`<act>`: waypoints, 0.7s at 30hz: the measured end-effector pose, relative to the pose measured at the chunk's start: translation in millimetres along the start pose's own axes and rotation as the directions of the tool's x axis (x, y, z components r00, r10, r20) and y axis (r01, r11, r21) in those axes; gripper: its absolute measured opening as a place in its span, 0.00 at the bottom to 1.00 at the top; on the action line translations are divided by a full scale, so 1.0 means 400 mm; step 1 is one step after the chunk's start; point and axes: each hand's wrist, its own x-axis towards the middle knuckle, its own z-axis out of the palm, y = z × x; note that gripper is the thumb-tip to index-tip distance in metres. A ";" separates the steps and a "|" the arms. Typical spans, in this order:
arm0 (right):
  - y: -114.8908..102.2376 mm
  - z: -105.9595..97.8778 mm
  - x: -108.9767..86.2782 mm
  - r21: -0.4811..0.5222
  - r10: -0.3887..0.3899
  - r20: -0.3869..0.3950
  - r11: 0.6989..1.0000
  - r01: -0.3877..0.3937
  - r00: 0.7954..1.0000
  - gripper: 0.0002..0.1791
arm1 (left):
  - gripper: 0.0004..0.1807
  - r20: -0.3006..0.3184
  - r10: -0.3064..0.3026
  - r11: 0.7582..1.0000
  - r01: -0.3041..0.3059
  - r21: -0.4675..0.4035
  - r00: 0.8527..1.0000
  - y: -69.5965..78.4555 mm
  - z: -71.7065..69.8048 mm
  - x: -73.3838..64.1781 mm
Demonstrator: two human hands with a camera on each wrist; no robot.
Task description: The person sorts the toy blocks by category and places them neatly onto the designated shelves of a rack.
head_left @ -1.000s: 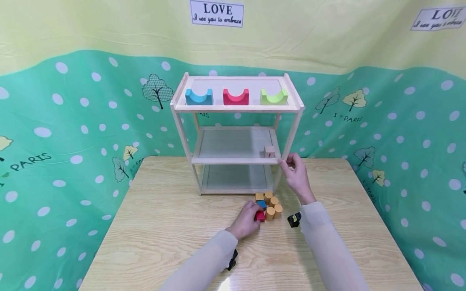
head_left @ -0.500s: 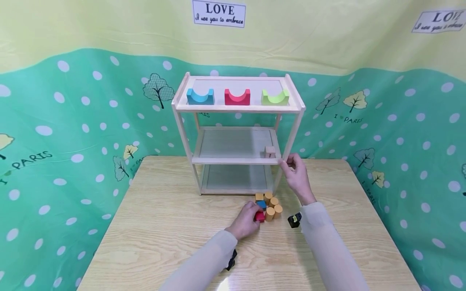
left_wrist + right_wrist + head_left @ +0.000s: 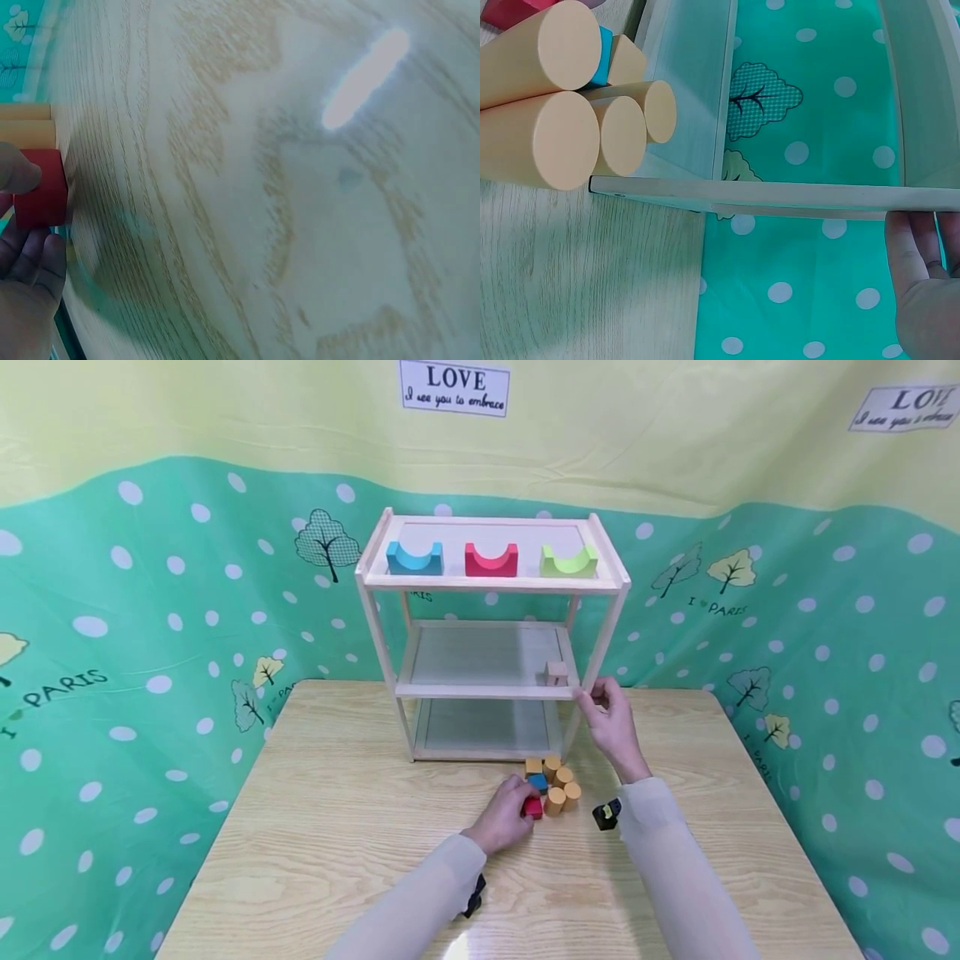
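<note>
Head view: left hand (image 3: pixel 501 817) is pinching red block (image 3: pixel 532 808) on worktop (image 3: pixel 337 827). Block is sitting near front right corner of rack (image 3: pixel 487 692), with blue block (image 3: pixel 537 784) and cylinders (image 3: pixel 555 802) lying beside it. Right hand (image 3: pixel 615 731) is gripping rack's front right post (image 3: pixel 604 639) beside middle shelf (image 3: pixel 480 656). Pale block (image 3: pixel 557 674) is resting near that shelf's front right corner.

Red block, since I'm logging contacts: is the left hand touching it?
Touching: the left wrist view shows the left hand, thumb laid on the red block.
</note>
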 end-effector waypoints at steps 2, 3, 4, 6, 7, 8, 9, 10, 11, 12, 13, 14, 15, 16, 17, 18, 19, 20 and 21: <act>0.000 0.000 0.000 -0.002 0.004 0.003 1.000 -0.004 1.000 0.12 | 0.19 0.003 0.004 1.000 -0.004 0.009 1.000 -0.002 -0.003 -0.002; 0.000 -0.001 0.000 0.000 0.006 0.003 1.000 -0.006 1.000 0.12 | 0.19 0.005 0.004 1.000 -0.004 0.012 1.000 -0.003 -0.004 -0.003; 0.000 -0.001 0.000 0.000 0.009 0.004 1.000 -0.009 1.000 0.12 | 0.19 0.005 0.005 1.000 -0.005 0.017 1.000 -0.005 -0.006 -0.004; 0.000 -0.001 0.001 0.002 0.012 0.005 1.000 -0.012 1.000 0.12 | 0.19 0.005 0.004 1.000 -0.004 0.024 1.000 -0.009 -0.009 -0.006; 0.000 -0.001 0.001 0.001 0.013 0.006 1.000 -0.013 1.000 0.12 | 0.20 0.004 0.004 1.000 -0.004 0.030 1.000 -0.010 -0.012 -0.007; 0.000 -0.001 0.001 0.002 0.014 0.008 1.000 -0.014 1.000 0.12 | 0.20 0.004 0.002 1.000 -0.002 0.032 1.000 -0.012 -0.014 -0.008; 0.000 -0.001 0.000 0.003 0.014 0.008 1.000 -0.014 1.000 0.12 | 0.21 0.003 0.002 0.999 -0.002 0.032 1.000 -0.013 -0.017 -0.009; 0.000 -0.001 0.000 0.003 0.013 0.011 1.000 -0.013 1.000 0.13 | 0.21 0.003 0.002 0.999 -0.003 0.034 1.000 -0.015 -0.020 -0.010; 0.000 -0.001 0.000 0.003 0.013 0.013 1.000 -0.013 1.000 0.13 | 0.21 0.003 0.000 0.999 0.000 0.033 1.000 -0.016 -0.023 -0.012; 0.000 -0.001 0.000 0.003 0.013 0.015 1.000 -0.013 1.000 0.13 | 0.21 0.003 -0.002 0.999 0.002 0.033 1.000 -0.017 -0.027 -0.012; 0.000 -0.001 0.000 0.005 0.012 0.016 1.000 -0.012 1.000 0.13 | 0.21 0.004 -0.004 0.999 0.004 0.033 1.000 -0.018 -0.030 -0.013; 0.000 -0.001 0.000 0.006 0.013 0.016 1.000 -0.013 1.000 0.13 | 0.21 0.006 -0.008 0.999 0.008 0.031 1.000 -0.019 -0.034 -0.013; 0.000 -0.001 0.000 0.006 0.013 0.015 1.000 -0.013 1.000 0.13 | 0.21 0.006 -0.010 0.999 0.009 0.033 1.000 -0.021 -0.038 -0.013; 0.000 -0.001 0.000 0.005 0.013 0.014 1.000 -0.013 1.000 0.13 | 0.20 0.006 -0.009 0.999 0.009 0.034 1.000 -0.022 -0.041 -0.014; 0.000 -0.002 0.000 0.005 0.013 0.014 1.000 -0.013 1.000 0.13 | 0.21 0.005 -0.009 1.000 0.009 0.030 1.000 -0.023 -0.045 -0.014; 0.000 -0.002 0.000 0.003 0.013 0.014 1.000 -0.013 1.000 0.13 | 0.21 0.005 -0.008 1.000 0.008 0.026 1.000 -0.025 -0.048 -0.014; 0.000 -0.002 0.000 0.002 0.014 0.013 1.000 -0.014 1.000 0.13 | 0.21 0.002 -0.003 1.000 0.003 0.027 1.000 -0.026 -0.051 -0.015; 0.001 -0.002 0.000 0.001 0.013 0.012 1.000 -0.013 1.000 0.13 | 0.21 0.001 0.001 1.000 -0.001 0.030 1.000 -0.028 -0.054 -0.015; 0.000 -0.002 0.000 0.000 0.013 0.012 1.000 -0.013 1.000 0.13 | 0.22 -0.001 0.005 1.000 -0.005 0.029 1.000 -0.030 -0.057 -0.015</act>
